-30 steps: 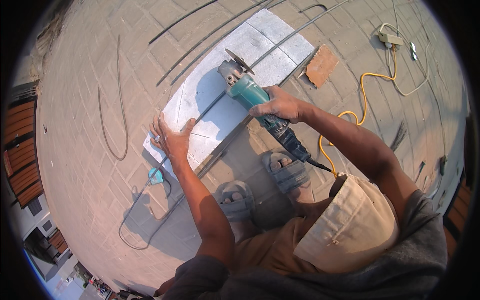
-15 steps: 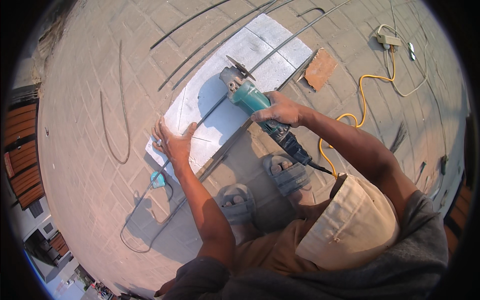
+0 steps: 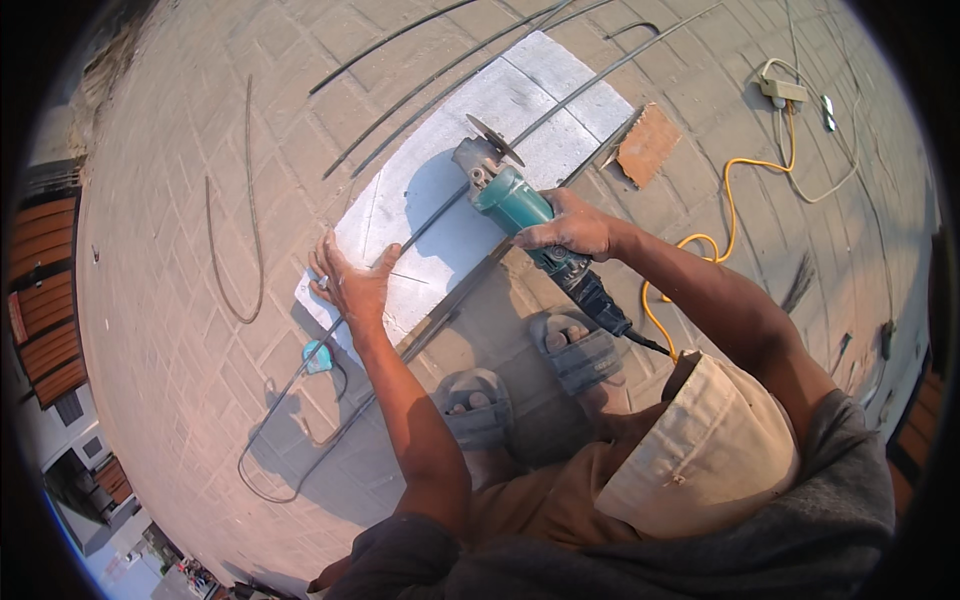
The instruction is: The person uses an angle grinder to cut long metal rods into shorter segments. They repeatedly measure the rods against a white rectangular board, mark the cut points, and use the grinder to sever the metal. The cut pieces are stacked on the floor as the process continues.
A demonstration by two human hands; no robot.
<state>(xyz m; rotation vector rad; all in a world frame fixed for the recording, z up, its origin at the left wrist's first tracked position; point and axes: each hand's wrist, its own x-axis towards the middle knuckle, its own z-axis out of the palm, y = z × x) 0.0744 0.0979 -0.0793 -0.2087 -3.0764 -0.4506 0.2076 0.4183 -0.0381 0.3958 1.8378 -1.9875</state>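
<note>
My right hand (image 3: 573, 228) is closed round the body of a green and black angle grinder (image 3: 512, 200). Its thin cutting disc (image 3: 494, 139) stands on edge at the thin dark metal rod (image 3: 437, 214); whether disc and rod touch, I cannot tell. Beneath the rod lies a white, scored slab (image 3: 545, 62), set slantwise on the paving. My left hand (image 3: 352, 287) holds the rod down near the slab's left end, thumb apart and fingers bent over it. Past that hand, the rod's line continues toward a bent loop on the ground.
More long rods (image 3: 400, 108) lie beyond the slab, and a bent rod (image 3: 258, 250) is at left. A turquoise tape measure (image 3: 317, 357) rests near my left forearm. Right of the slab is a brown broken piece (image 3: 648, 146). A yellow cord (image 3: 731, 195) runs to a socket block (image 3: 783, 90).
The whole view has shifted slightly, with the slab a little lower and further right. Both hands keep their holds, and the grinder stays at about the same place along the rod.
</note>
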